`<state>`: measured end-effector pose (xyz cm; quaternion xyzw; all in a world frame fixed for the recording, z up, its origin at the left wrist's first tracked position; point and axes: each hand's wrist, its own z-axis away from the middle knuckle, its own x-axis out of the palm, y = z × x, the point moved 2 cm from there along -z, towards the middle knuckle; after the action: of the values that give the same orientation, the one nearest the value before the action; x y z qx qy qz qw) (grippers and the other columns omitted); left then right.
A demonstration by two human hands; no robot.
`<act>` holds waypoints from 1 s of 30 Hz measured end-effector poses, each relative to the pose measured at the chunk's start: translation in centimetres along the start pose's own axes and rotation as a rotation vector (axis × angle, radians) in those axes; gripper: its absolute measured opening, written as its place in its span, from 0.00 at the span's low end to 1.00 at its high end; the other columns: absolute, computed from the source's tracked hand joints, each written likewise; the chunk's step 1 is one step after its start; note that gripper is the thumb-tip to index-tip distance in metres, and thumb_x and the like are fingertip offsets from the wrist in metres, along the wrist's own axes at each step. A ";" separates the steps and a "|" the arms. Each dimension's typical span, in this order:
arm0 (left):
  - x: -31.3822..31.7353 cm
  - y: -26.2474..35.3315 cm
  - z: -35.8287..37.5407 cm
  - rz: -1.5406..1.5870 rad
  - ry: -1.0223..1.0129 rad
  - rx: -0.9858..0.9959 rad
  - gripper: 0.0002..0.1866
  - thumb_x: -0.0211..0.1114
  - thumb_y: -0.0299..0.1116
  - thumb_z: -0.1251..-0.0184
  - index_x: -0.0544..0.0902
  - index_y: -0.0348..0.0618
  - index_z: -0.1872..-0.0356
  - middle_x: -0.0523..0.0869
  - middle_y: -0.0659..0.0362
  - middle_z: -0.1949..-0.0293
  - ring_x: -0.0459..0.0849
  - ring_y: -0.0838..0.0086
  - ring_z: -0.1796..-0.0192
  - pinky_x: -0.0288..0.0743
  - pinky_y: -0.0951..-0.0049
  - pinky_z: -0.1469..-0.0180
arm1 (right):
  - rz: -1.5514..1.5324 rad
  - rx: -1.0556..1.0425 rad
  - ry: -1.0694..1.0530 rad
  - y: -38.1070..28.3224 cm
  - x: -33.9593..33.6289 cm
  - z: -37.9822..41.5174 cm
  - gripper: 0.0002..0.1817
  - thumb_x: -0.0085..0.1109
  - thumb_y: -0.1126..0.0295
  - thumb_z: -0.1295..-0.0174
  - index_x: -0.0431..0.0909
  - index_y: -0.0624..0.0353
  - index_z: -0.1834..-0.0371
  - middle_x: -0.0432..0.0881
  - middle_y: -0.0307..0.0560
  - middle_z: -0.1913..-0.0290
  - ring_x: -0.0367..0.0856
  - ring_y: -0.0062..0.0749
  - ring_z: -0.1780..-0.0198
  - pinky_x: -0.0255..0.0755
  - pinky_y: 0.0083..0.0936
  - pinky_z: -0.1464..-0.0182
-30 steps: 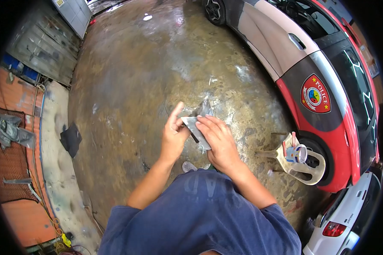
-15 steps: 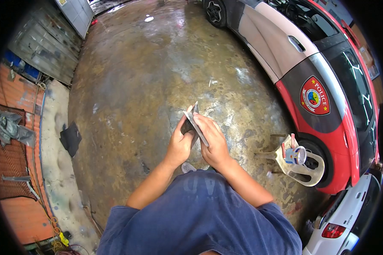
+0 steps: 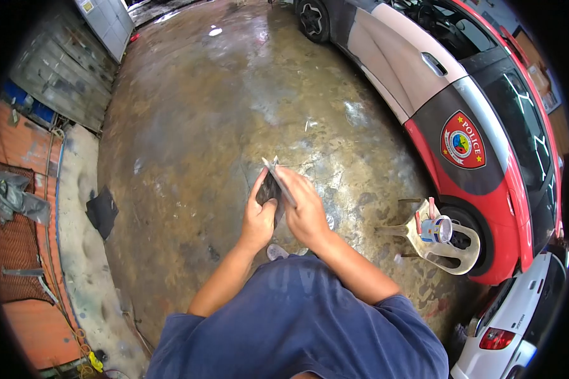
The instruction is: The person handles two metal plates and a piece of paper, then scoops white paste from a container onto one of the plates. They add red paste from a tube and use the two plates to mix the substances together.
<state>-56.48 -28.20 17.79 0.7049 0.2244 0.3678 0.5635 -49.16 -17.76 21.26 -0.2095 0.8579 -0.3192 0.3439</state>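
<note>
Drawn closer together than half a second ago, the left hand (image 3: 258, 222) and right hand (image 3: 305, 205) have brought the thin pieces they hold nearly face to face, well left of the white plastic chair (image 3: 447, 266). Farthest left of the chair, a dark plastic bag (image 3: 20, 197) lies on netting, with a torn-looking black sheet (image 3: 101, 213) next, nearer the chair. Then comes the left hand, its thumb bent over a dark flat sheet (image 3: 271, 189), pinning it against fingers mostly hidden behind. The right hand grasps a grey plate (image 3: 282, 183), seen almost edge-on, fingers stretched along its outer face; its thumb is hidden. Both pieces look light and thin; the plate's straight edge suggests stiffness, the sheet may flex, and broad faces would give the surest hold, away from the edges. Material and slipperiness cannot be told. On the chair stands a can (image 3: 431, 232), its label too small to read. Beside and beyond the chair, the police car (image 3: 423, 95) carries a red badge (image 3: 463, 142) reading "POLICE"; right of the chair, a white vehicle (image 3: 509, 309) has small lettering, apparently "HILUX".
</note>
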 end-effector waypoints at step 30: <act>-2.2 -2.0 -0.7 -0.125 0.247 -0.084 0.11 0.62 0.25 0.26 0.81 0.34 0.46 0.86 0.59 0.55 0.85 0.78 0.58 0.83 0.77 0.58 | -0.190 0.388 0.016 2.3 -0.4 5.1 0.21 0.51 0.68 0.24 0.72 0.64 0.32 0.77 0.58 0.34 0.73 0.52 0.31 0.66 0.38 0.30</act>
<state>-58.18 -28.86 15.32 0.6148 0.3199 0.4248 0.5824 -45.51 -17.98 17.02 -0.2166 0.7595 -0.5110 0.3393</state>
